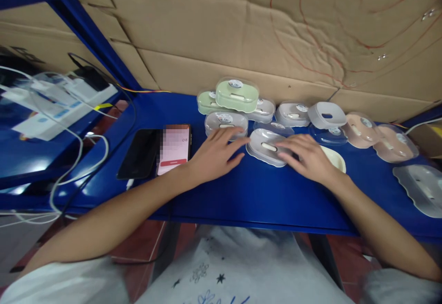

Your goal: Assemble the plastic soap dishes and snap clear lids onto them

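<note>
A pale grey soap dish [260,150] with a white oval piece in its middle lies in front of me on the blue table. My right hand [307,154] is over its right end, thumb and fingers apart, fingertips at the rim; whether they press on it I cannot tell. Fingers spread, my left hand [217,154] hovers left of the dish and holds nothing. Just behind its fingertips sits a grey soap dish with a clear lid [226,119]. A cream-coloured dish [334,159] is partly hidden behind my right hand.
Green lidded dishes [237,93] are stacked at the back. A grey upturned part [326,115], peach dishes [361,129] and a grey tray [423,186] stand rightward. Two phones, one dark [138,154], one lit [174,147], lie left, near a cabled power strip [65,111].
</note>
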A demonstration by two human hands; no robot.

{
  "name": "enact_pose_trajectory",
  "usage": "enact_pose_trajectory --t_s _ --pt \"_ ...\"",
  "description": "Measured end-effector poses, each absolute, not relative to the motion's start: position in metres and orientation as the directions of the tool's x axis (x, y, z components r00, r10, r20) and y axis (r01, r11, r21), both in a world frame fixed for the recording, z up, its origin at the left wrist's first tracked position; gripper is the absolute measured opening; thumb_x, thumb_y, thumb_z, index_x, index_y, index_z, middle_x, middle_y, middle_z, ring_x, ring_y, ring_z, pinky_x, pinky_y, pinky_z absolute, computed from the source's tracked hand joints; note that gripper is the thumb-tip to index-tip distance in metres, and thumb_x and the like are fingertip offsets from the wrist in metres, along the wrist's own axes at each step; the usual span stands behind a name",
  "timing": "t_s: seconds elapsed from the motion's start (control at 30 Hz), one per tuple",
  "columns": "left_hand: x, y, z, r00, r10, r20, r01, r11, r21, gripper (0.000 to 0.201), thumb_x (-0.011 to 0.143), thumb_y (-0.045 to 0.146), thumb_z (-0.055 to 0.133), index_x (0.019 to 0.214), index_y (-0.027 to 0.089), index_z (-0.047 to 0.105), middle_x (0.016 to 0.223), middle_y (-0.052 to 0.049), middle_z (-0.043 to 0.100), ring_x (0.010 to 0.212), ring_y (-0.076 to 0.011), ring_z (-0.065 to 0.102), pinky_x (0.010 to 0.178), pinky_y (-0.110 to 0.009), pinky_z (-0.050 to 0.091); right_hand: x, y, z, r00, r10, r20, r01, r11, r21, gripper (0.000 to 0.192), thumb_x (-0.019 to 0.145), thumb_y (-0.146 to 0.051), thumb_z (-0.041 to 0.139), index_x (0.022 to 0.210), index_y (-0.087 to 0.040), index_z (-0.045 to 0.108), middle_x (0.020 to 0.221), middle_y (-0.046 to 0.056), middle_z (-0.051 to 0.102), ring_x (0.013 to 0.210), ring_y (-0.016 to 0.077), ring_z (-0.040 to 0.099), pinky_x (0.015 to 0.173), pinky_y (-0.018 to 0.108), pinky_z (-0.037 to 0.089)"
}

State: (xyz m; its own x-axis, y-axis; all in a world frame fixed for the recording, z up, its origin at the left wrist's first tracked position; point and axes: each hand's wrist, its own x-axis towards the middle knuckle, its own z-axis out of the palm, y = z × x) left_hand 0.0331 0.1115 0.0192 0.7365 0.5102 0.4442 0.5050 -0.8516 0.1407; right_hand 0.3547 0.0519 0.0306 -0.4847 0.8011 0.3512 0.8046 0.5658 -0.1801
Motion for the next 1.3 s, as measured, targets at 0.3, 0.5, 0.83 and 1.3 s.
enact_pose_trajectory --t_s 0.3,0.5,0.83,1.3 --pt "0.021 0.136 0.022 0.528 0.763 0.372 0.76 -0.621 0.194 0.044 0.104 0.033 0.065 0.146 0.021 0.061 0.153 -0.015 0.062 0.142 -0.0383 0.055 0.115 -0.056 0.047 0.343 0.046 0.031 -0.588 0.745 0.315 0.738 0.653 -0.168 0.037 0.111 -0.037 0.056 0.142 -0.022 0.068 0.128 0.011 0.079 0.122 0.0282 0.07 0.108 0.047 0.047" --pt "0.018 0.141 0.023 0.519 0.727 0.45 0.717 -0.657 0.233 0.031 0.106 0.035 0.063 0.134 0.021 0.068 0.134 -0.013 0.069 0.124 -0.0323 0.065 0.108 -0.048 0.053 0.358 0.045 0.045 -0.568 0.73 0.381 0.756 0.646 -0.11 0.033 0.11 -0.033 0.056 0.139 -0.022 0.068 0.125 0.009 0.079 0.117 0.0276 0.071 0.106 0.045 0.047" --pt "0.028 0.123 0.016 0.695 0.573 0.434 0.611 -0.789 0.064 0.033 0.107 0.037 0.063 0.128 0.014 0.072 0.126 -0.015 0.075 0.119 -0.0337 0.07 0.105 -0.046 0.057 0.361 0.047 0.044 -0.571 0.721 0.393 0.819 0.53 0.217 0.031 0.109 -0.022 0.055 0.137 -0.019 0.068 0.134 0.011 0.076 0.122 0.0306 0.068 0.099 0.044 0.047" --pt "0.027 0.128 0.018 0.671 0.602 0.433 0.595 -0.785 0.172 0.029 0.113 0.032 0.049 0.125 0.016 0.071 0.125 -0.013 0.078 0.118 -0.0305 0.072 0.103 -0.047 0.053 0.344 0.038 0.042 -0.58 0.747 0.325 0.813 0.554 0.178 0.039 0.11 -0.04 0.057 0.136 -0.016 0.072 0.133 0.016 0.074 0.117 0.0324 0.069 0.095 0.044 0.049"
